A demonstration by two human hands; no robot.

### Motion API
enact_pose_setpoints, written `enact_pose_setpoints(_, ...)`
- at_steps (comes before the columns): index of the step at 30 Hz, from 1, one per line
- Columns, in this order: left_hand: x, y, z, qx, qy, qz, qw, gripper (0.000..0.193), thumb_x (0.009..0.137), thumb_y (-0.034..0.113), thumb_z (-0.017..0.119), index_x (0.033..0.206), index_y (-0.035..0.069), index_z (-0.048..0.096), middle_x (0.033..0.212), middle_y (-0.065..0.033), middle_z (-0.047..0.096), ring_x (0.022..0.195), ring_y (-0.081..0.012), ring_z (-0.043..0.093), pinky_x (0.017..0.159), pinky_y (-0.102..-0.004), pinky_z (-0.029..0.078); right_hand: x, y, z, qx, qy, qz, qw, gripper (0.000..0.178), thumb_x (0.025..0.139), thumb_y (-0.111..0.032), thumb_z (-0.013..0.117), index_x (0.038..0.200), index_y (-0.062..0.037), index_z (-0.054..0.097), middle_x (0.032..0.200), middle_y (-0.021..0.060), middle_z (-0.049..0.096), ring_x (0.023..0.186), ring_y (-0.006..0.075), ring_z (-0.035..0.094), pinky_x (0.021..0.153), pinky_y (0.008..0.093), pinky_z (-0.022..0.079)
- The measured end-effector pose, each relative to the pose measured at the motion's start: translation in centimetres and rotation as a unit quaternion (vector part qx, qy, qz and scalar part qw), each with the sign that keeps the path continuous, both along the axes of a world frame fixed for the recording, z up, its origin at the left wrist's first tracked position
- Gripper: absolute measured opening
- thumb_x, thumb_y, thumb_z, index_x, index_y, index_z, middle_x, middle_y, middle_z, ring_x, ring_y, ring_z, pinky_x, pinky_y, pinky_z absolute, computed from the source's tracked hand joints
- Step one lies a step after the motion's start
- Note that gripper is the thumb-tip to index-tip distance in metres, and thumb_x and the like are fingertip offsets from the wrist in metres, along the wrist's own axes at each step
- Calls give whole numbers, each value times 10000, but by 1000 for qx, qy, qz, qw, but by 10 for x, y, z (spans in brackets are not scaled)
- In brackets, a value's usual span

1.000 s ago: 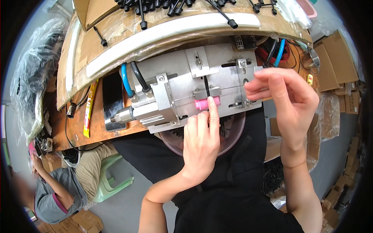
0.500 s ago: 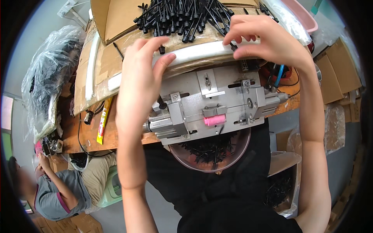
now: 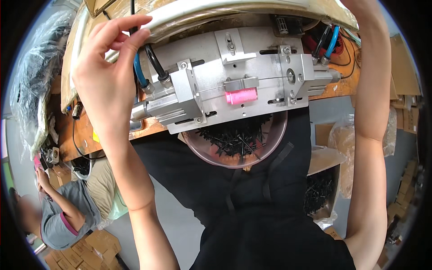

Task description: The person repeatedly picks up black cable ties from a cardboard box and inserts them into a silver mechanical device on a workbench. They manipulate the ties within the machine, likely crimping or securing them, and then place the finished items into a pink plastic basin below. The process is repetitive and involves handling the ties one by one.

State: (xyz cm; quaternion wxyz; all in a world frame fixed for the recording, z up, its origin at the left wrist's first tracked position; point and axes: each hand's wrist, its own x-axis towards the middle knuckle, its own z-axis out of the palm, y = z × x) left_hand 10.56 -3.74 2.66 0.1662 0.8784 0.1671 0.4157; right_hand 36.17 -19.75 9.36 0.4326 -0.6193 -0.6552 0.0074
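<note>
- Fingers [image 3: 135, 27] of my left hand [image 3: 105, 72] are spread and loosely curled, gripping nothing; the tips reach toward the white curved rim [image 3: 234, 11] at the top of the bench.
- My right hand is out of view past the top edge, so I cannot tell its grip; only the right forearm [image 3: 371, 90] shows, running up the right side.
- Just beside my left hand sits the grey metal jig [image 3: 234, 67], bolted together from flat plates and blocks.
- I see a small pink cylinder [image 3: 241, 96] lying on its side in the middle of the jig, under a small metal clamp; neither hand touches it.
- Blue and black hoses [image 3: 146, 67] plug into the jig's left end, right behind my left palm; another blue hose [image 3: 332, 38] stands at its right end.
- Below the jig, against my black apron [image 3: 252, 198], a clear round bowl [image 3: 274, 144] holds a heap of thin black parts.
- Underneath lies the wooden bench [image 3: 85, 130].
- Another person in a grey top [image 3: 58, 216] sits low at the left, well apart from me.
</note>
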Motion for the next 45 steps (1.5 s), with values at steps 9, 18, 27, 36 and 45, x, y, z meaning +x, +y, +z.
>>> enact_pose_setpoints(9,5,26,-3,-37,59,36,997,194,914,157,677,1094,120,739,934,15,674,797,-35,550,765,-191,440,-42,-24,-49,-22,-265,78,961,161,822,-109,690,962,-31,685,894,52,666,835,182,613,716,300,519)
enact_pose_setpoints(18,24,-2,-3,4,-10,46,999,133,841,8,658,966,-8,704,873,-9,658,735,-67,528,673,-211,435,-131,-116,-298,-167,-315,287,889,75,740,-170,611,759,-106,575,828,5,531,823,161,545,713,280,432)
enact_pose_setpoints(27,-14,-12,-4,42,-110,48,992,184,890,95,677,1059,35,713,986,-50,679,802,-95,574,750,-226,456,-146,-96,-214,-218,351,153,897,126,788,-1,742,913,3,731,869,93,655,781,189,642,649,280,503)
enact_pose_setpoints(36,-59,-150,-38,-491,81,-241,834,133,823,47,732,942,14,683,916,-86,637,720,-153,579,626,-261,464,-135,-101,-94,-175,648,111,733,175,757,-55,816,849,58,719,790,123,670,630,131,612,519,229,453)
enact_pose_setpoints(45,-62,-168,-34,-560,55,-284,776,141,836,15,728,942,-29,645,949,-99,651,712,-92,587,571,-219,442,-130,-102,-84,-188,536,141,811,195,708,-92,851,804,30,733,720,105,676,616,154,609,533,258,446)
